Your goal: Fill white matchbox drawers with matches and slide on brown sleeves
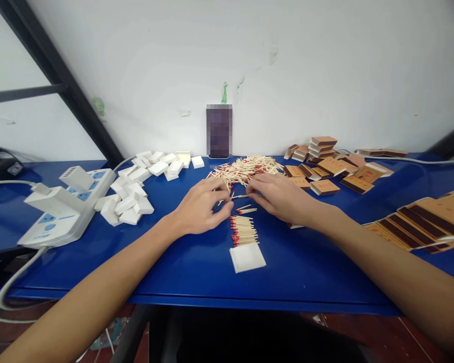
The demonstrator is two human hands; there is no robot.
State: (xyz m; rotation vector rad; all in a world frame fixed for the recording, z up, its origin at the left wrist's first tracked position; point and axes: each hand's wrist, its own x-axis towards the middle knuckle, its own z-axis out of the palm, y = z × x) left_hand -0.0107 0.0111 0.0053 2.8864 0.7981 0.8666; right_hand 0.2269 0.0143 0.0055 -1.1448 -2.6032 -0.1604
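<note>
Both hands meet at the near edge of a loose heap of red-tipped matches [245, 169]. A match [239, 196] spans the gap between my left hand [206, 205] and my right hand [278, 196], with the closed fingertips of each at one end. Just below, a few matches [245, 209] lie apart on the blue table. Nearer to me is a row of matches [244, 232] laid side by side, heads to the left. A white matchbox tray [248, 257] sits against the row's near end.
White matchbox trays [126, 194] are piled on the left, beside a power strip [68, 212] with plugs and cables. Brown matchbox sleeves [329, 166] lie at the back right, with more flattened sleeves [419, 222] at the right edge. A dark upright device [219, 132] leans on the wall.
</note>
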